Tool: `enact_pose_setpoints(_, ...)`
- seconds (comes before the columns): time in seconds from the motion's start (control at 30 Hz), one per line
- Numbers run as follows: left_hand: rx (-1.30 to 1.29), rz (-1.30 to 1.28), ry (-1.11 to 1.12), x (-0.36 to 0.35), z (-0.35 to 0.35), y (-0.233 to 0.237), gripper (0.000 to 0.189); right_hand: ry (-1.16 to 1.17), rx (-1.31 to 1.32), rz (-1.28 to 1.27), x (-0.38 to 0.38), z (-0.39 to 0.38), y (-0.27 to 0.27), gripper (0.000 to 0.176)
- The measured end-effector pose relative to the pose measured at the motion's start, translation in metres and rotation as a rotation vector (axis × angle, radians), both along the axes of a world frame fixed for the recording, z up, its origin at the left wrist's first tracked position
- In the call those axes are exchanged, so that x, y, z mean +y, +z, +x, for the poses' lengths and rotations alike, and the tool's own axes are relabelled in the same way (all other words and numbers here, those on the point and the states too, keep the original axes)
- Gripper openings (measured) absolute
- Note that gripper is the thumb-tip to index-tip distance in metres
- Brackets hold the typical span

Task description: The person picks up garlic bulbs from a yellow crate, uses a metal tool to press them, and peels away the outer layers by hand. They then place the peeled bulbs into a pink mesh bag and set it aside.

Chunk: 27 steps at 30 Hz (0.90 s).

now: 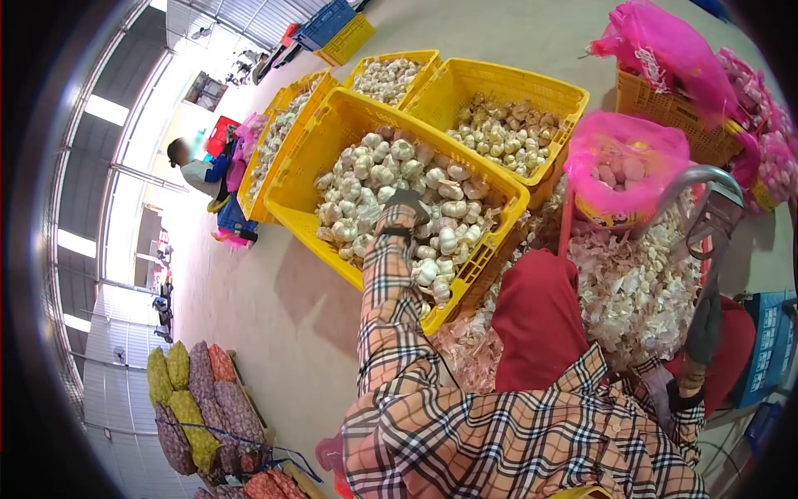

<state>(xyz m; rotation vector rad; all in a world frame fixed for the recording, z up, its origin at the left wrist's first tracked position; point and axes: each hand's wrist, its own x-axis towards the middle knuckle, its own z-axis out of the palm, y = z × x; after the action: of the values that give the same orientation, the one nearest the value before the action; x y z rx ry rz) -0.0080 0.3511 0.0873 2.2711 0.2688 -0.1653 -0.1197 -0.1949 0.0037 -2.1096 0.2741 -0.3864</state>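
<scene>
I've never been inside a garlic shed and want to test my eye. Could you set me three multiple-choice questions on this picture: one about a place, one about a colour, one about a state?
1. Where does the person's left hand rest?
A) on the garlic bulbs in the nearest yellow crate
B) on the floor
C) on a blue crate

2. What colour is the net bag next to the heap of skins?
A) green
B) pink
C) white

3. In what state is the nearest yellow crate?
A) empty
B) closed with a lid
C) open and holding many garlic bulbs

Answers:
1 A: the plaid sleeve ends among the bulbs.
2 B: the netting is bright pink.
3 C: the bulbs lie uncovered inside its walls.
</scene>
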Motion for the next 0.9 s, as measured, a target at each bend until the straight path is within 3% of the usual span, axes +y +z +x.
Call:
enact_pose_setpoints(0.1,-0.146,-0.358,0.016,-0.031,-0.016,0.014,0.044,0.072,0.0,0.088,-0.005,-0.002,-0.008,0.041)
enact_pose_setpoints(0.17,-0.228,-0.595,0.036,-0.048,-0.033,0.021,0.045,0.044,-0.054,-0.03,-0.002,-0.002,-0.008,0.044)
enact_pose_setpoints(0.23,-0.308,-0.843,0.072,-0.065,-0.056,0.019,0.047,0.125,-0.027,0.279,-0.001,0.005,-0.009,0.045)
enact_pose_setpoints(0.37,-0.425,-1.385,0.052,-0.112,-0.087,-0.009,0.046,0.171,-0.074,0.221,0.01,0.004,0.004,0.047)
enact_pose_setpoints(0.4,-0.459,-1.68,-0.264,-0.124,-0.079,-0.028,0.046,0.074,-0.107,0.168,0.01,0.005,-0.003,0.043)
enact_pose_setpoints(0.43,-0.402,-1.669,-0.071,-0.161,-0.091,-0.006,0.052,0.055,-0.106,0.153,0.008,0.004,0.007,0.043)
enact_pose_setpoints(0.5,-0.185,-1.577,0.004,-0.202,-0.099,0.011,0.055,0.047,0.317,0.227,0.006,-0.004,0.032,0.039)
enact_pose_setpoints(0.57,-0.099,-1.624,-0.017,-0.244,-0.091,0.016,0.063,0.043,0.213,0.304,0.006,-0.012,0.037,0.037)
enact_pose_setpoints(0.7,0.077,-1.622,-0.069,-0.295,-0.073,0.0,0.067,0.018,0.408,0.628,0.015,-0.025,0.095,0.04)
enact_pose_setpoints(0.9,0.254,-1.397,-0.127,-0.353,-0.065,-0.034,0.074,0.047,0.493,0.49,0.014,-0.026,0.112,0.043)
